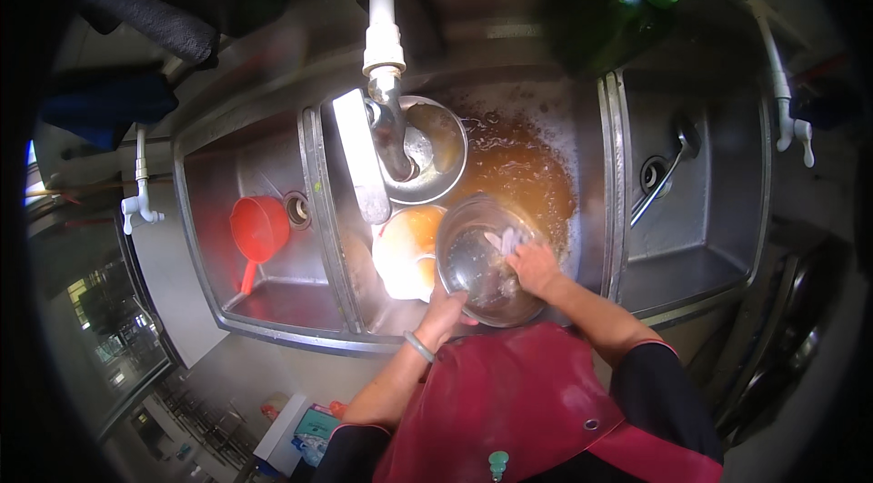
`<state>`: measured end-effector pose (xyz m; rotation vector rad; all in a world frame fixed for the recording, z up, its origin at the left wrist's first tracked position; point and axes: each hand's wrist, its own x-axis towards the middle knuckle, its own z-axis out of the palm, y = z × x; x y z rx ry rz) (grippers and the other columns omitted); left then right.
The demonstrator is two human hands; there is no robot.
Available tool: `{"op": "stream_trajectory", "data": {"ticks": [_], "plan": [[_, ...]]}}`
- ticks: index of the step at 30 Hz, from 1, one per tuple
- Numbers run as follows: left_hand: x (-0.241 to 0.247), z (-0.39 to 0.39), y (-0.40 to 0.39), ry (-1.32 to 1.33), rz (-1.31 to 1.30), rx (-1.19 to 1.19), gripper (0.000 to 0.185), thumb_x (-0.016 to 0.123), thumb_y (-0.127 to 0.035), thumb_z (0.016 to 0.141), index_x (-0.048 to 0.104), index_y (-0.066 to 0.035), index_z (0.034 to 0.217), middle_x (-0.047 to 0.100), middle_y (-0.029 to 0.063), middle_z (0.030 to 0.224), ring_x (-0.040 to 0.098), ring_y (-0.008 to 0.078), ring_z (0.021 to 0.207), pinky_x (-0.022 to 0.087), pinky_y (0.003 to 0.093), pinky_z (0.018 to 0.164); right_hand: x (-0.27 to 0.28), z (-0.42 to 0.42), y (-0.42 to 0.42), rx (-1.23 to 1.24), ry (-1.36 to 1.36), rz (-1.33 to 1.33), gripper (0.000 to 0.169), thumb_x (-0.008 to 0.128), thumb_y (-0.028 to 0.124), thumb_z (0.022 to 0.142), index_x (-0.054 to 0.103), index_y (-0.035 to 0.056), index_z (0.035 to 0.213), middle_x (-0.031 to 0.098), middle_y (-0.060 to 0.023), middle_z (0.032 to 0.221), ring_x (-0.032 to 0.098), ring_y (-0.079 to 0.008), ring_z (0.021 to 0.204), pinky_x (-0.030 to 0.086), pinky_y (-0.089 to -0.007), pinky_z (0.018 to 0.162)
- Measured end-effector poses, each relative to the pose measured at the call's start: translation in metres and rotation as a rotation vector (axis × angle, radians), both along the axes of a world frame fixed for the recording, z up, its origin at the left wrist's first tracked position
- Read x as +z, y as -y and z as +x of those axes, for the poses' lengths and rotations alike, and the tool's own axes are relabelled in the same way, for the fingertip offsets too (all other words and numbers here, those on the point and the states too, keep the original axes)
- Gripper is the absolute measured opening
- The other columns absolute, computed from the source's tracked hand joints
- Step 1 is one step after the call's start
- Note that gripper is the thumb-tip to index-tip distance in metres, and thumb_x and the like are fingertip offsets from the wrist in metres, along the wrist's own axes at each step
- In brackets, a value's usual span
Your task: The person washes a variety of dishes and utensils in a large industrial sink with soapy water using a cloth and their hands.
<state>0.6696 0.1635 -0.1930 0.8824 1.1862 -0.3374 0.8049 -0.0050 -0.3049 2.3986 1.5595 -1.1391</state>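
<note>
My left hand [443,314] grips the near left rim of a round stainless steel pot [477,268], tilted over the middle sink basin. Inside the pot, my right hand [535,266] holds a pale, crumpled scrubbing cloth [506,239] against the inner wall; its exact kind is blurred. Brown, foamy water [522,176] lies in the basin beyond the pot. Just left of the pot, a white bowl or basin [395,258] is overexposed by glare, with orange tones inside. A second metal basin [453,176] stands behind it, under the faucet.
A metal faucet [392,121] on a white pipe reaches over the middle basin. The left sink holds a red plastic dipper [260,230]; a long-handled metal ladle [665,176] lies in the right one. A dark green pump bottle [634,19] stands at the back right.
</note>
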Motion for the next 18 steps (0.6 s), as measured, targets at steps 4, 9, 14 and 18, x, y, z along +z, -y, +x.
{"op": "stream_trajectory", "data": {"ticks": [4, 9, 14, 18], "plan": [[-0.015, 0.020, -0.006, -0.005, -0.005, -0.042, 0.065, 0.042, 0.002, 0.090, 0.015, -0.012, 0.148, 0.049, 0.0170, 0.121, 0.063, 0.0248, 0.088, 0.058, 0.0292, 0.045, 0.046, -0.029, 0.004, -0.547, -0.797, -0.032, 0.032, 0.059, 0.037, 0.090, 0.063, 0.0150, 0.112, 0.062, -0.0098, 0.120, 0.053, -0.0358, 0.119, 0.042, -0.0488, 0.100], [-0.014, 0.058, -0.050, 0.125, -0.255, -0.085, 0.062, 0.052, -0.035, 0.098, 0.021, -0.005, 0.144, 0.053, 0.0196, 0.117, 0.066, 0.0231, 0.076, 0.061, 0.0342, 0.055, 0.108, -0.010, -0.052, -0.589, -0.634, 0.317, 0.047, 0.065, 0.034, 0.091, 0.054, 0.0082, 0.128, 0.065, -0.0152, 0.114, 0.063, -0.0324, 0.104, 0.050, -0.0438, 0.088], [0.020, 0.072, -0.103, 0.223, -0.091, -0.034, 0.082, 0.050, -0.063, 0.091, 0.031, -0.003, 0.145, 0.051, 0.0165, 0.132, 0.066, 0.0234, 0.093, 0.058, 0.0383, 0.081, 0.114, 0.024, -0.042, -1.323, -0.785, 0.538, 0.035, 0.064, 0.029, 0.095, 0.059, 0.0047, 0.119, 0.065, -0.0045, 0.095, 0.059, -0.0114, 0.080, 0.051, -0.0303, 0.071], [-0.032, 0.029, -0.089, 0.009, -0.063, 0.087, 0.062, 0.048, -0.054, 0.097, 0.045, -0.008, 0.138, 0.060, 0.0077, 0.124, 0.064, 0.0213, 0.100, 0.055, 0.0361, 0.083, 0.163, 0.055, -0.030, -1.695, -1.163, 0.724, 0.047, 0.053, 0.048, 0.097, 0.060, 0.0044, 0.113, 0.062, -0.0033, 0.097, 0.059, -0.0157, 0.085, 0.052, -0.0336, 0.076]]}}
